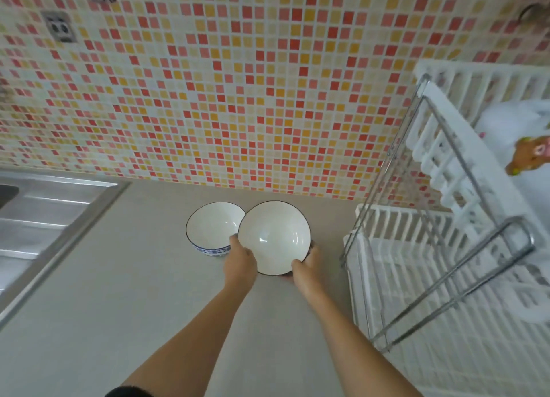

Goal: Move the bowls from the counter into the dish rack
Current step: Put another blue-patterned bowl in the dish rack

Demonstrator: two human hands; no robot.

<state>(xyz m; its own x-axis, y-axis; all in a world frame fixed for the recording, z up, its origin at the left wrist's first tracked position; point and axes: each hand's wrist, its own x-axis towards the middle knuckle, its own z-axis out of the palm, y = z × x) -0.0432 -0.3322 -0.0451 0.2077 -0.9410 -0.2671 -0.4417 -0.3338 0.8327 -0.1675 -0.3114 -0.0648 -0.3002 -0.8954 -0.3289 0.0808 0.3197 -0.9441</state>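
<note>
Two white bowls with dark rims are on the grey counter (119, 277) near the tiled wall. The right, larger-looking bowl (273, 235) is tilted toward me and held from both sides: my left hand (240, 262) grips its left edge, my right hand (305, 267) grips its lower right edge. The second bowl (212, 227), with a blue pattern around its outside, stands upright just left of it, touching or nearly touching. The white two-tier dish rack (446, 277) with a metal frame stands at the right.
A steel sink drainboard (44, 227) lies at the left. The mosaic-tiled wall (238, 98) rises behind the bowls, with a socket (59, 27) at upper left. On the rack's upper tier sit a white item (506, 122) and a brown object (529, 155).
</note>
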